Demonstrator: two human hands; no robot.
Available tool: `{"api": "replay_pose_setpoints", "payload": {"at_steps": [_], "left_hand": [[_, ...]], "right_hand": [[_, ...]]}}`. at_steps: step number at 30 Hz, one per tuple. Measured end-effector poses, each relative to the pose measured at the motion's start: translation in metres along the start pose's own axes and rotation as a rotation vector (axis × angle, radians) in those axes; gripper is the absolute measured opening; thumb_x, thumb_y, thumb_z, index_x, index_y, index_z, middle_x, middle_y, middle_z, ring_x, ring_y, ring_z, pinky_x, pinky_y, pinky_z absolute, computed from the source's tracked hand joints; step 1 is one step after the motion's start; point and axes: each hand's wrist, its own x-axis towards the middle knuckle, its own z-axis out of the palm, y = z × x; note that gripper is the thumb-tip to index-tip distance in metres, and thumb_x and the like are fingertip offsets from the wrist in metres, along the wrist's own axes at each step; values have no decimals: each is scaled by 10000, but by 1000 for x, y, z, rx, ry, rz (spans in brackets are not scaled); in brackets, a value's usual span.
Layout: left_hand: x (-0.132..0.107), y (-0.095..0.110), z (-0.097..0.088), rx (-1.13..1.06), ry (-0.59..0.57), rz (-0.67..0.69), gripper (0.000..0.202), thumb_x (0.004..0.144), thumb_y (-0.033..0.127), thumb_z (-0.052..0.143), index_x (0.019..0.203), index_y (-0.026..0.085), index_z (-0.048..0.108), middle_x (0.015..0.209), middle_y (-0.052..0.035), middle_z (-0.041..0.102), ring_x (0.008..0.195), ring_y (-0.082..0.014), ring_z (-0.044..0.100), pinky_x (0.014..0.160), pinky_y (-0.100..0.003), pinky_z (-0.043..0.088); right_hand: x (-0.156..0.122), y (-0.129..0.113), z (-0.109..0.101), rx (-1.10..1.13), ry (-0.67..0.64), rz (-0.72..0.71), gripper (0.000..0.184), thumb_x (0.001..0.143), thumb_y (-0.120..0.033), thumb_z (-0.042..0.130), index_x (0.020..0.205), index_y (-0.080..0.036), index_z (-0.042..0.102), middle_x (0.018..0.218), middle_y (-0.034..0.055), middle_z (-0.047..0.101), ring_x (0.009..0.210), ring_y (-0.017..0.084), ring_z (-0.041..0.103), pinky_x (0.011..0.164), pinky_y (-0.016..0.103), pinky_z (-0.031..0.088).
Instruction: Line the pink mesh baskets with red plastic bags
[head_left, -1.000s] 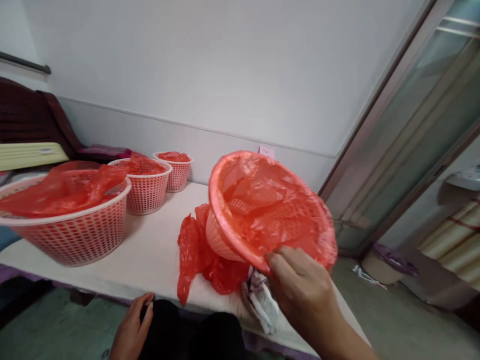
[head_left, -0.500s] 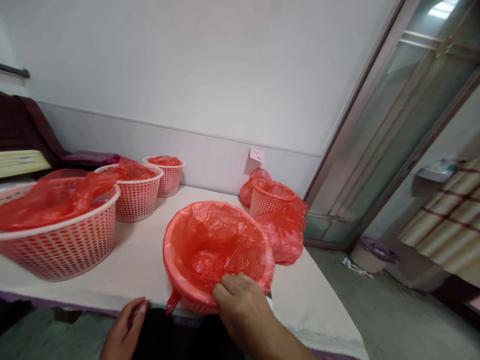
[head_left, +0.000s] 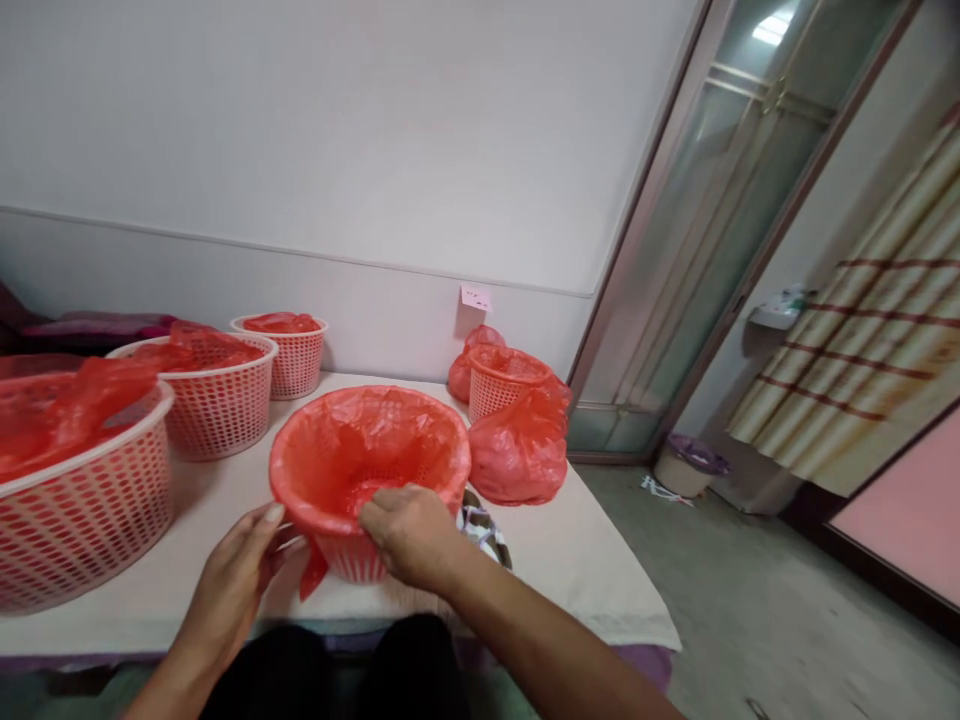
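A pink mesh basket [head_left: 360,560] lined with a red plastic bag [head_left: 367,450] stands upright near the table's front edge. My right hand [head_left: 409,535] grips its near rim, fingers curled over the bag's edge. At the basket's left side my left hand [head_left: 236,580] touches the rim and the hanging bag, fingers partly bent. Just right of the basket, a patterned cloth [head_left: 484,530] pokes out from behind my right hand.
Three more lined baskets stand along the left: a large one [head_left: 82,520], a medium one [head_left: 214,405] and a small one [head_left: 289,355]. Another small basket [head_left: 499,385] with a bulging red bag [head_left: 521,455] sits at the back right. The white table [head_left: 585,570] ends right; a glass door stands beyond.
The basket came down from tilted in the air to standing on the table. My left hand rose from my lap to the basket's left rim. The view swung right.
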Motion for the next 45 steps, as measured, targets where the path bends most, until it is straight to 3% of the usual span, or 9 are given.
{"api": "replay_pose_setpoints", "payload": {"at_steps": [6, 11, 14, 17, 22, 26, 32, 39, 45], "left_hand": [[-11, 22, 16, -34, -120, 41, 407, 752, 500, 717, 997, 186, 637, 1138, -51, 671, 1016, -217, 634, 794, -305, 572], [-31, 25, 10, -81, -74, 47, 350, 748, 447, 735, 982, 203, 644, 1046, -29, 688, 964, -209, 642, 756, -300, 576], [-42, 18, 3, -87, -79, -12, 344, 760, 449, 727, 994, 214, 637, 1071, -24, 692, 973, -203, 648, 769, -279, 568], [-47, 10, -4, -16, -84, -59, 401, 759, 515, 700, 981, 188, 631, 1047, -60, 703, 939, -240, 664, 759, -323, 572], [-38, 13, -17, 99, -40, -97, 466, 705, 604, 703, 867, 177, 613, 828, -40, 689, 750, -217, 652, 661, -329, 566], [-25, 22, -27, 231, 10, -110, 500, 616, 620, 763, 763, 177, 585, 644, 13, 598, 610, -145, 570, 584, -266, 530], [-20, 26, -36, 338, -78, -137, 514, 640, 654, 724, 634, 193, 498, 519, 24, 551, 487, -116, 499, 497, -221, 415], [-21, 39, -33, 623, -84, 34, 506, 774, 655, 567, 567, 203, 466, 468, 25, 533, 482, -121, 467, 543, -234, 380], [-30, 64, 4, 655, -13, 275, 448, 844, 564, 526, 575, 211, 466, 493, 52, 479, 504, -115, 427, 537, -240, 359]], "right_hand": [[-1, 1, -24, -43, 91, 20, 116, 897, -136, 514, 822, -190, 585, 751, -6, 616, 618, 140, 483, 583, 298, 270], [-15, -20, -45, 18, 139, 46, 111, 873, -140, 528, 786, -196, 567, 710, -3, 586, 601, 140, 451, 558, 297, 232], [-24, -32, -41, 82, 118, 52, 109, 845, -114, 543, 779, -200, 557, 705, -9, 585, 605, 139, 464, 550, 297, 241], [-27, -41, -27, 133, 51, 38, 104, 826, -104, 564, 790, -201, 559, 734, -12, 606, 624, 139, 508, 556, 285, 281], [-21, -47, -16, 136, -36, -14, 55, 844, -142, 577, 847, -196, 567, 791, 0, 644, 648, 150, 557, 563, 281, 327], [-17, -49, -17, 114, -36, -40, 25, 865, -168, 556, 869, -192, 550, 811, 10, 650, 660, 154, 565, 568, 280, 349], [-21, -53, -19, 112, 9, -13, 90, 906, -293, 557, 893, -207, 535, 836, 2, 636, 679, 172, 573, 574, 297, 385], [-25, -57, -18, 138, 103, 12, 147, 912, -343, 552, 873, -202, 539, 820, 9, 622, 713, 177, 566, 617, 297, 386], [-25, -61, -24, 167, 115, -12, 157, 885, -349, 568, 920, -196, 570, 847, 16, 625, 730, 185, 557, 634, 312, 399]]}}
